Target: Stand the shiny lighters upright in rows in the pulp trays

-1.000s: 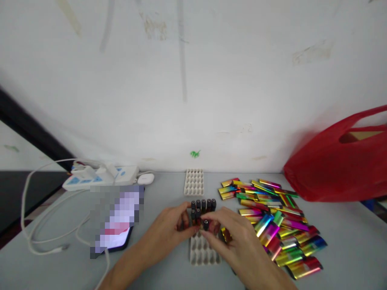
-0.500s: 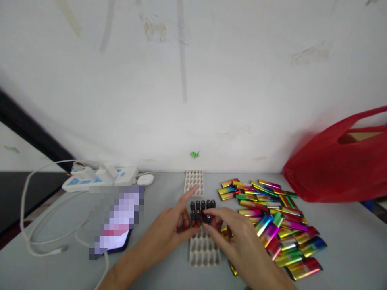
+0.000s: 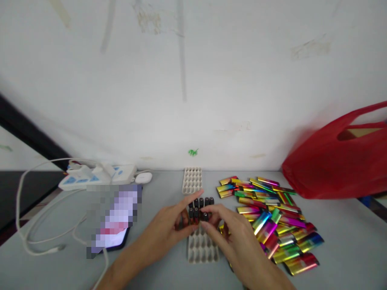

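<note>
In the head view, a pale tray with small cells (image 3: pixel 203 254) lies in front of me. Upright lighters with black tops (image 3: pixel 201 202) fill its far row, and two more stand at the left of the row before it. My right hand (image 3: pixel 231 229) pinches another lighter (image 3: pixel 205 216) by its black top, between thumb and fingers, over that nearer row. To the left, my left hand (image 3: pixel 169 223) rests against the tray's edge by the standing lighters. Its index finger stretches out above them, and the thumb is apart from it; the other fingers are curled and partly hidden.
Shiny multicoloured lighters (image 3: pixel 292 237) lie piled on the right. A second celled tray (image 3: pixel 192 180) is by the wall. A red bag (image 3: pixel 332 161) stands at the far right. Leftward are a phone (image 3: pixel 116 225), a power strip (image 3: pixel 99 176), a white case (image 3: pixel 143 177) and cables.
The view has shifted slightly. My left index finger now reaches further right, over the far row of lighters. My right hand keeps its pinch on the lighter, which has hardly moved.
</note>
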`<state>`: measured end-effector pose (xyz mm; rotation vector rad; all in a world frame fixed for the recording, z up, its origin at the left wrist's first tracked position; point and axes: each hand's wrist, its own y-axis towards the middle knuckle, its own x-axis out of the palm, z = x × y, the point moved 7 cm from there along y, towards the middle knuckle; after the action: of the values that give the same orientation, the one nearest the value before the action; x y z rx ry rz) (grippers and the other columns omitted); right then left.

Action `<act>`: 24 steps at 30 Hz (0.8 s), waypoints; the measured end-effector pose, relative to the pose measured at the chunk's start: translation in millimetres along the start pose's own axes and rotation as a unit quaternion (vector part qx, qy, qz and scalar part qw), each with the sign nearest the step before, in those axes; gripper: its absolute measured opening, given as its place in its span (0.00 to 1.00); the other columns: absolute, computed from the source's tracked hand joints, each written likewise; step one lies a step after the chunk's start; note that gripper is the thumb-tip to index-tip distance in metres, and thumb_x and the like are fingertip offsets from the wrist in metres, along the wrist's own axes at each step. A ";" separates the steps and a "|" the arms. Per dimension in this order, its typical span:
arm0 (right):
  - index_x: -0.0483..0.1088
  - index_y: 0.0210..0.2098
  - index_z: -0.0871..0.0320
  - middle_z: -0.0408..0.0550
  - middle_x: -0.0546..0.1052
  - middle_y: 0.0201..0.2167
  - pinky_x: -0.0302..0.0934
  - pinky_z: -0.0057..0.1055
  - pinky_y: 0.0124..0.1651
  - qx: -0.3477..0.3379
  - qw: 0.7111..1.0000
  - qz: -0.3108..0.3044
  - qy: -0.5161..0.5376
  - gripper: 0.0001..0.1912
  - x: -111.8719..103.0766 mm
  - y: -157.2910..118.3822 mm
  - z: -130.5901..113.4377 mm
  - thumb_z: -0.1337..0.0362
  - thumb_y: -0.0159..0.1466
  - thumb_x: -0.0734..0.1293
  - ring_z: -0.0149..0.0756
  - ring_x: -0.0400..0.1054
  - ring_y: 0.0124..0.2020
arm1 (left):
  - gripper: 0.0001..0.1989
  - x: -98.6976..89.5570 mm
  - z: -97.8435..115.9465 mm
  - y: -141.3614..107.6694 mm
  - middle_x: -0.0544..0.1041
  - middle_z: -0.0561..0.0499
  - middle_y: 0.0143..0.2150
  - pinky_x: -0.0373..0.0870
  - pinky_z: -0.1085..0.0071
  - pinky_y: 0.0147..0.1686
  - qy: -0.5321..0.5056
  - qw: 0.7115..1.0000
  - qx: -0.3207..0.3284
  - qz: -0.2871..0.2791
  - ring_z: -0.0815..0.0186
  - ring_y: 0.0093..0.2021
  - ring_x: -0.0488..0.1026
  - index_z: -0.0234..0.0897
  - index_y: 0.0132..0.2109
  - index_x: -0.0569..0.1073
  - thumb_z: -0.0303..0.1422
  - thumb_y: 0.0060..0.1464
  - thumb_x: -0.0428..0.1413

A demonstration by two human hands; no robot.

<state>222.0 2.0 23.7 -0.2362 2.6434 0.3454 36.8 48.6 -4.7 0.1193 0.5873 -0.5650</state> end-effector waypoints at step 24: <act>0.78 0.58 0.52 0.44 0.84 0.39 0.73 0.34 0.43 -0.065 0.985 0.125 -0.098 0.11 -16.0 -0.4 -3.8 0.65 0.79 0.67 0.40 0.79 0.36 | 0.51 3.3 -14.7 -1.3 0.79 0.58 0.37 0.65 0.71 0.35 0.001 0.999 -0.005 0.036 0.61 0.34 0.75 0.50 0.87 0.46 0.37 0.69 0.64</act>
<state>234.6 2.3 34.4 0.0880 2.4605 0.5929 31.1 49.8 -18.7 0.1308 0.5849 -0.4913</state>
